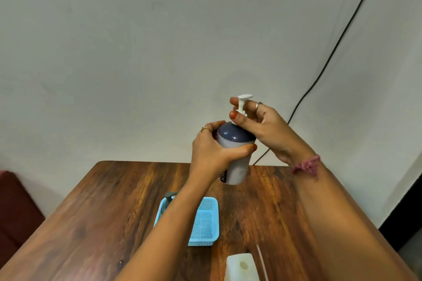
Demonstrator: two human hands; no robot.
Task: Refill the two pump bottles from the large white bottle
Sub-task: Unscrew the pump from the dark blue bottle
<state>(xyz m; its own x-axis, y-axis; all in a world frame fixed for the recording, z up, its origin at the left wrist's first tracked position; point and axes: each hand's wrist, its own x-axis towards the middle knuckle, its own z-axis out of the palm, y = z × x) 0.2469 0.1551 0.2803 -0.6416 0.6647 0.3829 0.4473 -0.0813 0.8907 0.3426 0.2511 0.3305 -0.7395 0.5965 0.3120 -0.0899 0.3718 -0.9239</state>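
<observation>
A pump bottle (236, 153) is held raised above the far part of the surface (102, 201); its body is gripped by the left hand (210, 150), its pump stem pinched by the right hand (262, 128). The smooth plastic is judged light, possibly slippery. Ample room is noted around it.

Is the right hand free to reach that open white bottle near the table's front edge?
Probably not right away. The right hand is pinching the white pump of the bottle that the left hand holds up. The open white bottle lies under the right forearm, unblocked, so letting go first should free the way.
</observation>
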